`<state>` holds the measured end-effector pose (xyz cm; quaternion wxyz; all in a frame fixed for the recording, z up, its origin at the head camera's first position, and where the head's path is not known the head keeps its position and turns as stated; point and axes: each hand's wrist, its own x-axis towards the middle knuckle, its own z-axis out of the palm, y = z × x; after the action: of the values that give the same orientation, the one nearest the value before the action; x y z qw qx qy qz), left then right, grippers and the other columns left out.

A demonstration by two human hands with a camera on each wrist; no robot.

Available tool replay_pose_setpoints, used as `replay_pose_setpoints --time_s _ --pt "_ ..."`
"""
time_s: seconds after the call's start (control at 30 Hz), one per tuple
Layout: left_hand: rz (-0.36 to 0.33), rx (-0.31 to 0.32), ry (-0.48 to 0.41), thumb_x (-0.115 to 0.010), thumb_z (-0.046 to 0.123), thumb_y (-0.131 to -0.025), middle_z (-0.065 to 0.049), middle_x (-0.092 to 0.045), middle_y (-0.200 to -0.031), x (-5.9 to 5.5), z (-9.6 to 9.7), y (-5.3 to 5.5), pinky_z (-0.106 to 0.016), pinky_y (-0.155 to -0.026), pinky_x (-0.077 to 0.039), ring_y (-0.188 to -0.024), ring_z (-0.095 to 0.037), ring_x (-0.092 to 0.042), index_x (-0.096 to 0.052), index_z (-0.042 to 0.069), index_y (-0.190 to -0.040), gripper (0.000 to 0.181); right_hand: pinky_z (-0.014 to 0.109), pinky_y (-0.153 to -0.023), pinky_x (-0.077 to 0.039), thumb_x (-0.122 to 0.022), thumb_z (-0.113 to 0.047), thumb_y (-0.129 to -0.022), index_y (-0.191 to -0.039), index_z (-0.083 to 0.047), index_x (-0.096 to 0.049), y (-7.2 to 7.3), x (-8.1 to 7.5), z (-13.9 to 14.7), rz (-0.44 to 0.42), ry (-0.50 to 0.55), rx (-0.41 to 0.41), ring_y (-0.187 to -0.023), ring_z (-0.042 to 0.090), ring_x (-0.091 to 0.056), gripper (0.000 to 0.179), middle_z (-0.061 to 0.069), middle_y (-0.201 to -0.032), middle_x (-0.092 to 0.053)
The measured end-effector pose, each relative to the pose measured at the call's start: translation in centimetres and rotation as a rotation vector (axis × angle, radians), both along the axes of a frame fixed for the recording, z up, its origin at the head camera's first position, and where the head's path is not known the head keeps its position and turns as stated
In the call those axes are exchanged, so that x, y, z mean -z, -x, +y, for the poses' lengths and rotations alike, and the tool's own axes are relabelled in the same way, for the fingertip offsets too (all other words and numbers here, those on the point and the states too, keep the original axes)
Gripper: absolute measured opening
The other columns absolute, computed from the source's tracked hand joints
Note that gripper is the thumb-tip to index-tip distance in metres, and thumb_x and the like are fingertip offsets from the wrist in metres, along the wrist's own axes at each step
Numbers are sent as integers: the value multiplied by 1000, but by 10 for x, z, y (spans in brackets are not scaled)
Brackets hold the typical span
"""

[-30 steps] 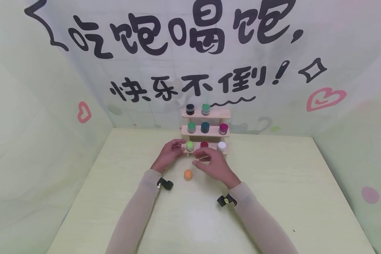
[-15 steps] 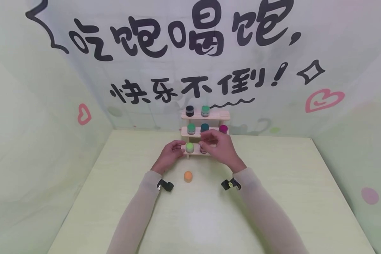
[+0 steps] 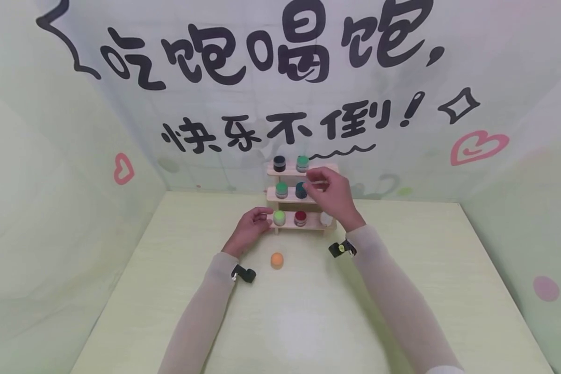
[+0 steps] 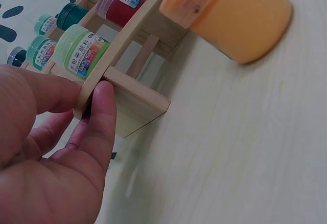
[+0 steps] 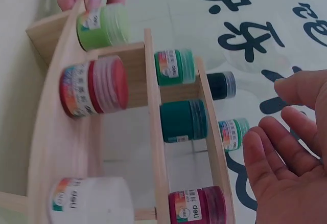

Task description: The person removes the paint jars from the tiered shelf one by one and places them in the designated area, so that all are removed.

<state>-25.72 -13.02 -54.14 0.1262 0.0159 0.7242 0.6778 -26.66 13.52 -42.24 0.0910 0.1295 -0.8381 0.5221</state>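
Observation:
A small three-tier wooden rack (image 3: 313, 220) holds paint jars. My left hand (image 3: 250, 228) pinches the left end of its lowest shelf, thumb above and fingers below in the left wrist view, beside the light green jar (image 4: 82, 51). My right hand (image 3: 334, 196) hovers over the rack's right side with nothing in it. In the right wrist view its fingers are loosely bent, close to the green jar (image 5: 233, 134) on the top tier. Lowest tier also bears a red jar (image 5: 94, 86) and a white jar (image 5: 92, 201). A teal jar (image 5: 183, 120) and magenta jar (image 5: 196, 205) stand mid-tier.
An orange jar (image 3: 277, 261) stands on the table (image 3: 290, 317) in front of the rack, between my forearms. Another green jar (image 3: 281, 190) and a black jar (image 3: 279, 163) fill the rack's left side. A printed cloth wall (image 3: 215, 104) rises close behind.
My right hand has moved up and back, from the lowest shelf to the upper tiers, uncovering the red jar. My left hand keeps its grip on the shelf end.

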Motion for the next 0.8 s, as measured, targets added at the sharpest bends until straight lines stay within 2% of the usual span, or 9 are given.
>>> replay_pose_setpoints --time_s 0.23,0.5,0.8 --pt "-6 -3 1 -68 3 -99 -10 -65 -114 0 0 -2 -28 -95 -65 -104 -18 -63 -65 6 -134 35 37 -104 -62 -76 -20 -97 -130 -11 -68 25 -11 -3 -6 3 84 -118 22 -68 36 8 -126 -71" --pt "-10 2 13 -68 6 -99 -11 -65 -118 -1 -1 -3 -27 -95 -64 -107 -19 -62 -66 8 -134 35 36 -102 -63 -79 -20 -94 -129 -10 -69 51 -14 -5 12 -61 74 -114 23 -69 37 9 -123 -72" --pt "-2 20 -3 -68 5 -100 -12 -64 -118 -3 -2 -2 -29 -96 -65 -106 -18 -65 -64 6 -135 35 39 -99 -62 -83 -26 -91 -128 -11 -71 66 -10 -8 -48 -125 78 -106 22 -69 42 6 -118 -74"
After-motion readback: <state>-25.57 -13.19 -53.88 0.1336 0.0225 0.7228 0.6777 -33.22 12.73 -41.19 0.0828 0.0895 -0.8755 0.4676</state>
